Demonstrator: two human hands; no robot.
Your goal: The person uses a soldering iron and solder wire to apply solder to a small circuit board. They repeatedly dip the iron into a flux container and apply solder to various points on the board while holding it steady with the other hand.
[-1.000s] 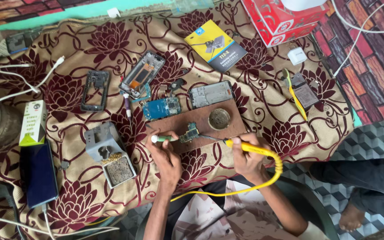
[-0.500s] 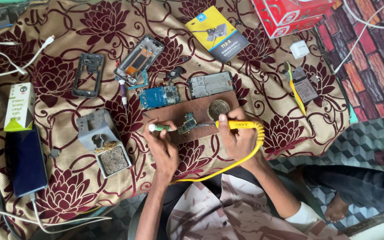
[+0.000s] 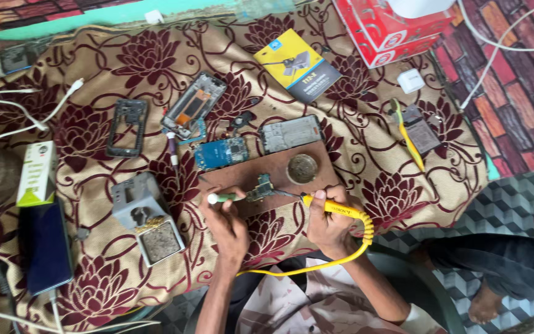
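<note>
While view sat lower than half second before, hands kept same pose. Right hand (image 3: 329, 222) clenched on yellow soldering iron (image 3: 335, 209), tip at small circuit part (image 3: 261, 188) (lower centre, on brown board (image 3: 267, 176)). Left hand (image 3: 227, 219) gripped green-tipped tool (image 3: 220, 198), touching part.

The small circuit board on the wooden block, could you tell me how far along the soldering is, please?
Done: the phone is apart, its frame and blue board on the cloth. In hand: the right hand holds the yellow soldering iron to the small circuit board; the left hand steadies it with a green-handled tool. Left: reassembly.
</note>
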